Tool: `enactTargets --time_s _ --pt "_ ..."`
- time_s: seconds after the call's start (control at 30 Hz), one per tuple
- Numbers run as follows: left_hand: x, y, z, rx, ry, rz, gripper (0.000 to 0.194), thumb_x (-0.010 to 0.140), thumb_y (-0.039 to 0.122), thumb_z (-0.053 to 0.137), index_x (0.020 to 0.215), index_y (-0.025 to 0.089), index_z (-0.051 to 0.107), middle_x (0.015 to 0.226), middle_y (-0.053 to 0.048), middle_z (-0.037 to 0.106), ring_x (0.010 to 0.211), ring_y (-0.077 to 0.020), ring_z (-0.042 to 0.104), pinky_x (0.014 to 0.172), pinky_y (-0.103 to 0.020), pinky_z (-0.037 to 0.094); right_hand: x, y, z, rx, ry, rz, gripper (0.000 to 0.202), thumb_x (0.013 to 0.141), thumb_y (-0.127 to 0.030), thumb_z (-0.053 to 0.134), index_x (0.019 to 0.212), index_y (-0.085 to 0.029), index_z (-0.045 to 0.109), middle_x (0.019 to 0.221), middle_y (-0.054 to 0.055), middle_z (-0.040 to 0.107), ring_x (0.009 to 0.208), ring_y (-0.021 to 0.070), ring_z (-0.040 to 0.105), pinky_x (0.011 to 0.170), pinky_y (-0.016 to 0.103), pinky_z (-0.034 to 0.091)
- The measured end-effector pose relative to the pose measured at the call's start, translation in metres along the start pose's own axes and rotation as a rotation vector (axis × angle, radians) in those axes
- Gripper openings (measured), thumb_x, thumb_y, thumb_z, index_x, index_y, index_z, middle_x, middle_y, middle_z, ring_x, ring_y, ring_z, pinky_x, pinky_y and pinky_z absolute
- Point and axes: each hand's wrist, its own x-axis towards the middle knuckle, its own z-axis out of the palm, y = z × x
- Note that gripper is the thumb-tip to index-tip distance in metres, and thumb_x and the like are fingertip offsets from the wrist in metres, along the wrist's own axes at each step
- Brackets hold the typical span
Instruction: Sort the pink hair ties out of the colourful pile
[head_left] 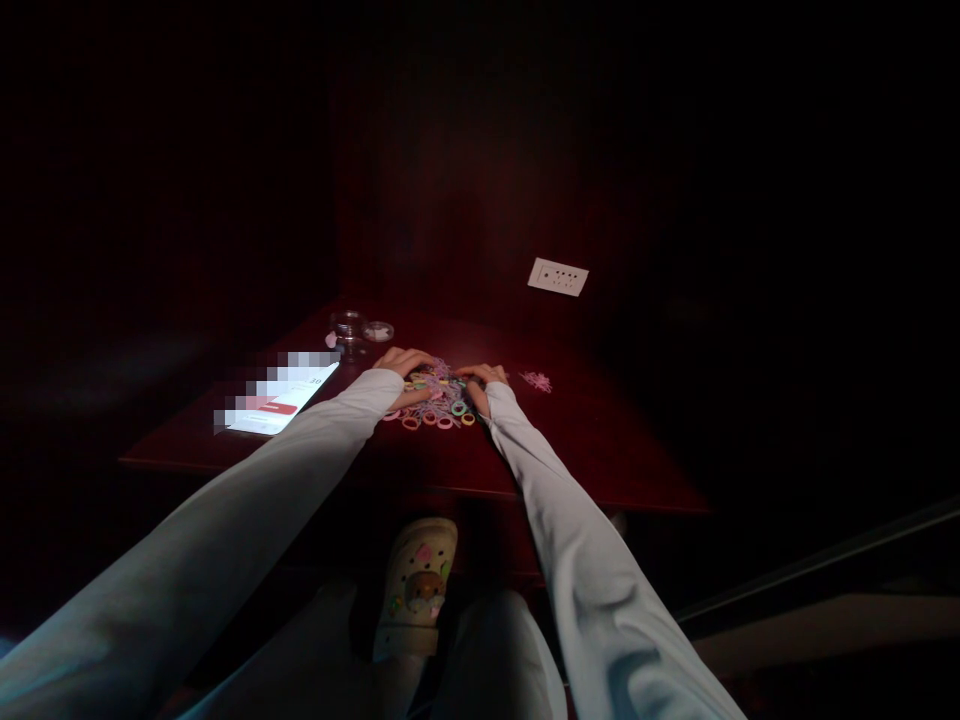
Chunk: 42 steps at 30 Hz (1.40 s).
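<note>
A heap of small coloured hair ties (435, 408), in pink, yellow, green, orange and purple, lies on the dark red table (600, 460). At the heap's left side is my left hand (401, 362), its fingers stretched over the far edge and its thumb apart on the near side. My right hand (484, 378) rests at the right side, with fingers and thumb spread. Both hands touch the heap, and neither seems to grip a single tie. To the right of my right hand lies a small separate bunch of pink bands (537, 381).
A lit phone (281, 405) lies on the table's left side. Behind it stands a clear round jar (349, 328) beside a clear lid (379, 331). A white socket plate (559, 277) is on the back wall. Below the table edge shows a beige clog (416, 590).
</note>
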Motion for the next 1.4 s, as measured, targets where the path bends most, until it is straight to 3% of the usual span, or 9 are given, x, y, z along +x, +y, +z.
enactTargets --time_s 0.13,0.33,0.67,0.83,1.13,1.4 --pt "0.000 -0.004 0.006 -0.043 -0.036 0.068 0.046 0.087 0.054 0.067 0.125 0.028 0.071 0.136 -0.004 0.070 0.124 -0.0268 0.056 0.109 -0.038 0.042 -0.004 -0.002 -0.002 0.003 -0.071 -0.067 0.031 0.093 -0.027 0.060 0.118 -0.031 0.076 0.117 0.003 0.071 0.109 0.0249 0.051 0.103 0.040 0.041" --pt "0.004 -0.005 0.005 -0.061 -0.087 0.053 0.037 0.089 0.049 0.061 0.116 0.027 0.074 0.123 -0.004 0.074 0.110 -0.0233 0.064 0.103 -0.035 0.046 -0.002 0.007 0.005 -0.009 -0.121 -0.101 0.032 0.088 -0.035 0.073 0.119 -0.033 0.075 0.118 0.003 0.068 0.109 0.0227 0.056 0.102 0.037 0.044" --pt "0.002 0.001 0.000 -0.094 -0.058 0.064 0.038 0.093 0.041 0.050 0.117 0.023 0.074 0.117 -0.007 0.074 0.112 -0.0249 0.066 0.105 -0.035 0.047 0.006 0.017 0.010 0.042 -0.111 -0.091 0.025 0.085 -0.027 0.070 0.108 -0.028 0.078 0.101 0.002 0.067 0.090 0.0178 0.062 0.087 0.029 0.048" --pt "0.002 0.000 0.002 -0.154 -0.038 0.026 0.039 0.092 0.042 0.050 0.115 0.020 0.074 0.111 -0.008 0.074 0.101 -0.0231 0.067 0.092 -0.032 0.052 0.007 0.019 0.013 0.066 -0.064 -0.048 0.021 0.086 -0.029 0.068 0.104 -0.025 0.078 0.090 0.002 0.064 0.084 0.0174 0.059 0.083 0.029 0.047" --pt "0.008 -0.007 0.017 -0.274 0.084 -0.096 0.038 0.083 0.040 0.052 0.105 0.018 0.075 0.097 -0.007 0.074 0.081 -0.0175 0.065 0.072 -0.025 0.055 0.009 0.027 0.021 0.223 -0.007 -0.078 0.020 0.086 -0.028 0.065 0.101 -0.022 0.076 0.091 0.003 0.065 0.078 0.0152 0.058 0.076 0.027 0.049" --pt "0.002 0.000 0.011 -0.339 0.093 -0.084 0.035 0.088 0.040 0.055 0.108 0.018 0.074 0.107 -0.008 0.077 0.094 -0.0205 0.071 0.082 -0.028 0.060 0.009 0.025 0.022 0.296 0.015 -0.113 0.019 0.086 -0.027 0.062 0.098 -0.020 0.075 0.094 0.005 0.069 0.080 0.0156 0.061 0.078 0.028 0.051"
